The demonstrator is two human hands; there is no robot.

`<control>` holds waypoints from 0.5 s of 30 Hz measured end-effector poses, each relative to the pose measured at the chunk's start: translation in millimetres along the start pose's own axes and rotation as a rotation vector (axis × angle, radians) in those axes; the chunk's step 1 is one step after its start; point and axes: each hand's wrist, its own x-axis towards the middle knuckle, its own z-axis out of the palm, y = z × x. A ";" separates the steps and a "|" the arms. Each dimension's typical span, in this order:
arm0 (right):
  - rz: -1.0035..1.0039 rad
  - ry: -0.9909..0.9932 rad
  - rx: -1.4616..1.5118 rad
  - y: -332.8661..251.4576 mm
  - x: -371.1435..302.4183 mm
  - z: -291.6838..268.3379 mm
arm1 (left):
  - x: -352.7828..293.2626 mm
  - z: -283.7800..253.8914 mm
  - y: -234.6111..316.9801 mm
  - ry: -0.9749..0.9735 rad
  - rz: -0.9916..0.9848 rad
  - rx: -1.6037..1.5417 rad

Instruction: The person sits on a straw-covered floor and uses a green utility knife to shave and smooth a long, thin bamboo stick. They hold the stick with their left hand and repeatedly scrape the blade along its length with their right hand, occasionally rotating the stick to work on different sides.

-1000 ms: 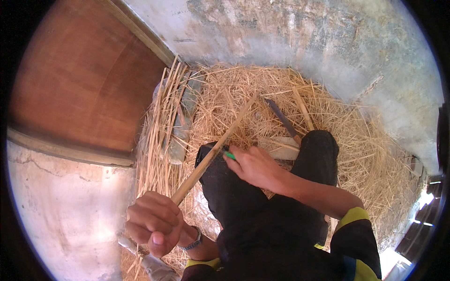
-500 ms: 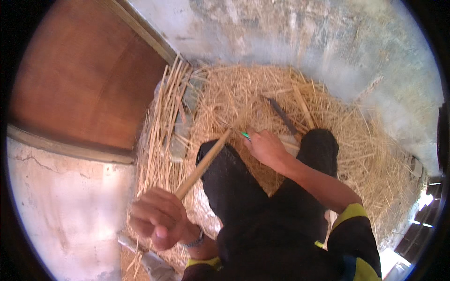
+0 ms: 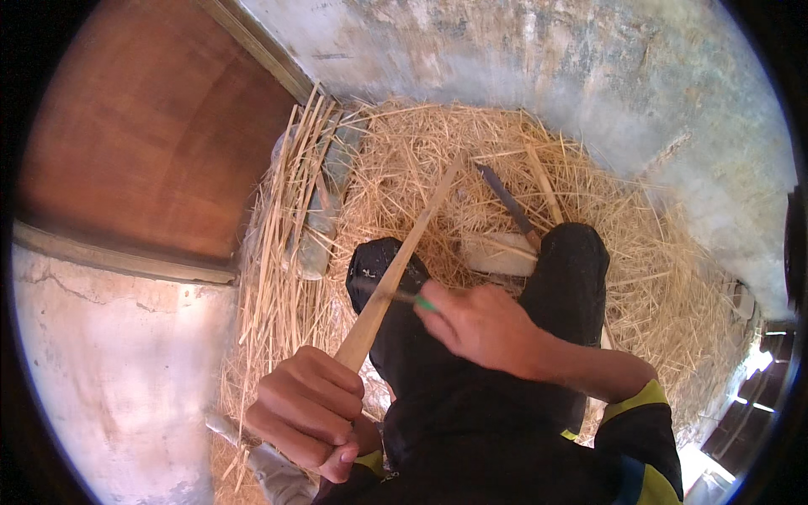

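Where the left hand (image 3: 307, 408) closes into a fist, nearest the viewer, it grips the wooden strip (image 3: 411, 244), whose near end is concealed inside it. Just beyond, at right, the right hand (image 3: 480, 328) is closed around the green handle of a knife (image 3: 426, 304). Compared with half a second earlier, this hand has come nearer, bringing the blade back from farther along the strip; this suggests a return between strokes. Blur obscures the blade, so its contact with the strip cannot be confirmed. The strip slants past the left knee (image 3: 379, 259) toward the far straw (image 3: 396, 160). Farther right lie a block (image 3: 497, 257) and a dark machete (image 3: 507, 202), its near end apparently cut off by the right knee (image 3: 576, 257).
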 end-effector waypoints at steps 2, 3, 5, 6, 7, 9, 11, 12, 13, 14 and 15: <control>0.126 -0.014 -0.011 4.8 1.8 1.6 | 8.4 0.6 -5.1 -0.022 0.025 0.005; 0.182 -0.020 -0.015 9.6 5.7 3.1 | 8.9 -2.7 -3.4 -0.062 0.003 -0.004; 0.232 0.072 -0.116 31.5 22.8 2.8 | 8.6 -12.9 -1.4 -0.147 -0.036 -0.036; 0.169 0.080 -0.084 31.6 18.9 3.7 | 10.1 -10.1 -2.2 -0.121 -0.037 -0.038; 0.105 0.088 -0.053 26.7 11.8 3.6 | 12.1 -3.2 -1.9 -0.095 -0.040 -0.039; -0.035 0.048 0.054 -2.5 10.5 -2.1 | 11.0 8.6 2.3 -0.002 -0.038 0.000; -0.067 0.122 0.063 4.4 8.2 6.0 | 11.3 16.1 -11.5 0.082 0.012 -0.018; -0.105 0.163 0.074 7.2 11.6 9.3 | 10.5 12.7 -10.5 0.058 0.007 -0.033; -0.142 0.205 0.084 8.0 14.9 10.8 | 7.0 4.6 -8.3 0.034 0.003 -0.049; -0.136 0.181 0.064 5.1 21.2 10.9 | 4.4 -3.8 -4.1 0.012 -0.001 -0.059; -0.119 0.154 0.044 1.7 25.5 12.8 | 2.2 -12.5 -1.0 -0.031 -0.007 -0.065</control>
